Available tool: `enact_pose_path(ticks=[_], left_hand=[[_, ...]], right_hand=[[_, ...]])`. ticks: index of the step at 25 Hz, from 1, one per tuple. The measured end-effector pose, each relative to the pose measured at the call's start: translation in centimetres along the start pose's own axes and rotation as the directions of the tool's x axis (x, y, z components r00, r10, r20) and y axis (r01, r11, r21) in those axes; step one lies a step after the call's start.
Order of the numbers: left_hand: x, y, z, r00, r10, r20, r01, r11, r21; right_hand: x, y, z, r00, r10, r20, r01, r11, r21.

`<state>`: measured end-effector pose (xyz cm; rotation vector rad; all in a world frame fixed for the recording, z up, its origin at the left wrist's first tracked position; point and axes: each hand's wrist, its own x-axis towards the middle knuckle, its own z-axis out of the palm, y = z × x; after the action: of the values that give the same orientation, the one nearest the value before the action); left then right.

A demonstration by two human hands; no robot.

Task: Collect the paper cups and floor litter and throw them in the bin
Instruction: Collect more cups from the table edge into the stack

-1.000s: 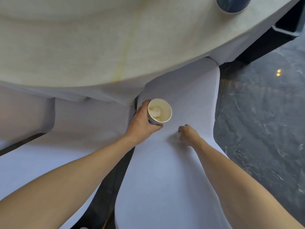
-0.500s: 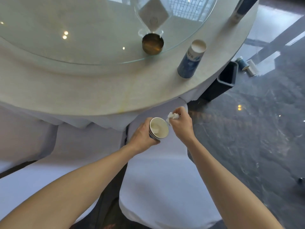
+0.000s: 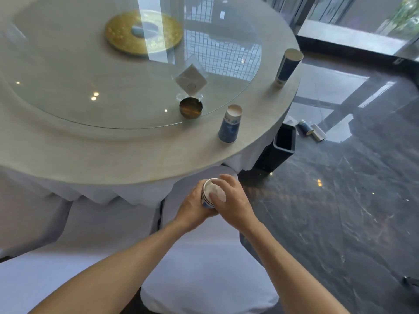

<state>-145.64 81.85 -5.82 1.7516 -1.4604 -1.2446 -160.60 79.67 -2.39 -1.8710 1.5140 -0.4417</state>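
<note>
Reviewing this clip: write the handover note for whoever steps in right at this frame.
Left hand grips the stacked cups. Right hand presses a white wad into them.
Two upside-down cups remain on the table: near cup, far cup.
Floor litter lies beyond the black bin.
Done: some cups stacked, wad collected.
Left: both table cups, floor litter, then bin everything.

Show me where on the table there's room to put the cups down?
The near table edge, left of the upside-down cup, is bare. Bare too: the strip between that cup and the far cup stack. The glass turntable's near edge is crowded by the gold dish and card stand.
</note>
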Motion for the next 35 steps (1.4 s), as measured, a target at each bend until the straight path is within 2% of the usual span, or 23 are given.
enact_pose_path(ticks=[3,5,7,9,12,14,16,18,20,22,24,27,30,32,35], left_hand=[[-1.3,2.9,2.2,0.999,-0.002,-0.042,0.002,1.000,0.000],[-2.3,5.1,4.4,0.995,0.002,-0.104,-0.002,1.000,-0.001],[-3.5,6.6,6.8,0.986,0.007,-0.167,-0.003,1.000,0.023],[-4.7,7.8,9.4,0.978,0.004,-0.209,0.001,1.000,0.024],[-6.2,10.6,13.4,0.967,0.011,-0.256,-0.012,1.000,-0.003],[-6.4,12.4,15.5,0.955,0.029,-0.296,-0.032,0.999,-0.005],[-6.1,13.9,16.9,0.946,0.025,-0.323,-0.034,0.999,-0.020],[-5.2,14.7,17.5,0.947,0.029,-0.320,-0.034,0.999,-0.010],[-4.2,15.1,17.8,0.944,0.049,-0.328,-0.036,0.998,0.047],[-3.2,14.9,17.9,0.937,0.037,-0.347,-0.022,0.999,0.048],[-2.1,14.1,17.7,0.921,-0.003,-0.389,-0.005,1.000,-0.019],[0.7,13.0,16.5,0.888,-0.072,-0.454,0.028,0.994,-0.104],[5.5,12.0,14.4,0.852,-0.122,-0.509,0.023,0.980,-0.197],[8.0,11.9,12.8,0.823,-0.163,-0.545,0.029,0.969,-0.246],[10.2,11.0,10.9,0.773,-0.242,-0.587,0.071,0.952,-0.298]], right_hand=[[-1.2,2.4,-2.3,0.988,-0.069,-0.139,0.057,0.994,-0.088],[-2.4,4.0,-4.5,0.979,-0.122,-0.163,0.097,0.983,-0.156],[-3.2,5.4,-6.8,0.983,-0.171,-0.060,0.150,0.954,-0.259],[-4.0,6.3,-9.2,0.977,-0.176,0.121,0.206,0.929,-0.309],[-5.5,7.7,-13.8,0.933,-0.094,0.348,0.179,0.959,-0.221],[-6.5,8.6,-16.7,0.919,-0.078,0.386,0.136,0.983,-0.125],[-7.0,9.3,-19.0,0.919,-0.132,0.371,0.171,0.983,-0.073],[-6.7,9.8,-20.3,0.878,-0.095,0.468,0.164,0.980,-0.110],[-5.5,10.3,-20.7,0.815,0.023,0.579,0.131,0.966,-0.223],[-3.8,10.4,-20.5,0.787,0.059,0.614,0.116,0.964,-0.241],[-2.1,10.1,-20.1,0.797,-0.001,0.604,0.134,0.976,-0.174],[2.0,9.3,-19.6,0.837,-0.174,0.519,0.262,0.960,-0.100],[8.9,8.8,-19.2,0.859,-0.344,0.379,0.430,0.887,-0.171],[13.2,8.0,-19.5,0.867,-0.389,0.310,0.461,0.864,-0.204],[19.0,5.7,-19.6,0.849,-0.395,0.351,0.499,0.817,-0.289]])
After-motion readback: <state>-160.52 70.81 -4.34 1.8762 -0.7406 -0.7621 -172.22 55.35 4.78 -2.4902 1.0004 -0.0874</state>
